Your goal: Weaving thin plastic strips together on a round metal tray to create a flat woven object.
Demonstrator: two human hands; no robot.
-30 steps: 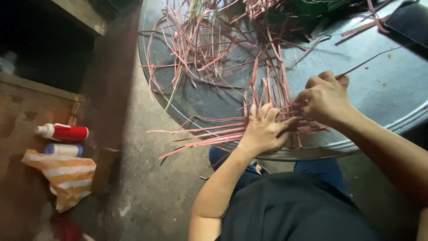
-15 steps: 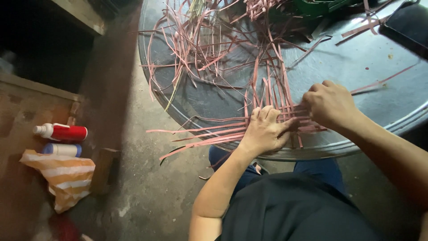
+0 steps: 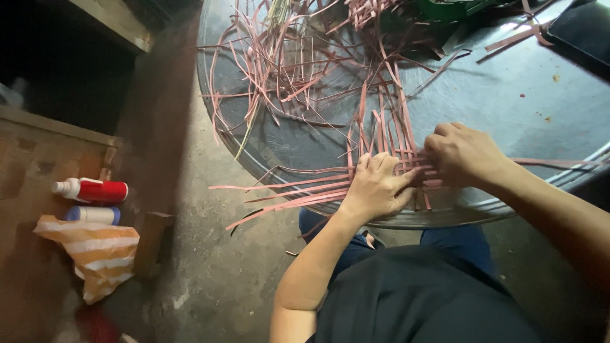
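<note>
Two bare hands work at the near edge of a round grey metal worktop, seen from the head camera. The left hand lies flat, fingers spread and pressing down on a small woven patch of pink strips that sits right at the near rim; its grip is apart, clamped on nothing. The right hand is curled just beside it, fingertips pinched together on one of the strips at the patch's right side. Long strip ends stick out leftward past the rim, over the concrete floor. More loose pink strips lie tangled across the middle and far side of the worktop. A dark flat object rests at the far right edge. Left of the worktop, on a wooden shelf, lie a red bottle with a white cap, a white and blue bottle and an orange-striped cloth.
</note>
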